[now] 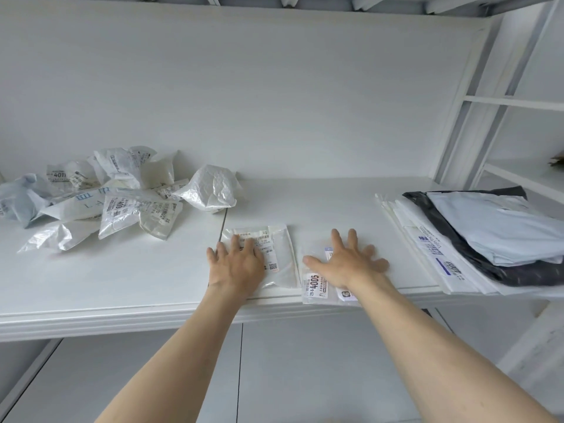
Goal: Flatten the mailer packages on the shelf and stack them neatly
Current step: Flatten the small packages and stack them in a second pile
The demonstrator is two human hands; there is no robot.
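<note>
Mailers lie on the white shelf: the left hand presses one clear mailer flat, fingers spread; just beside it the right hand, fingers splayed, flattens another mailer overhanging the shelf's front edge. Both hands hide most label print. Left of them sits the crumpled heap; right, the flattened stack, cut off by the frame.

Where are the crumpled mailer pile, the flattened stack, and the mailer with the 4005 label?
crumpled mailer pile [122, 199], head view, middle of heap.
flattened stack [494, 233], head view, top pale mailer.
4005 mailer [316, 285], head view, its label.
</note>
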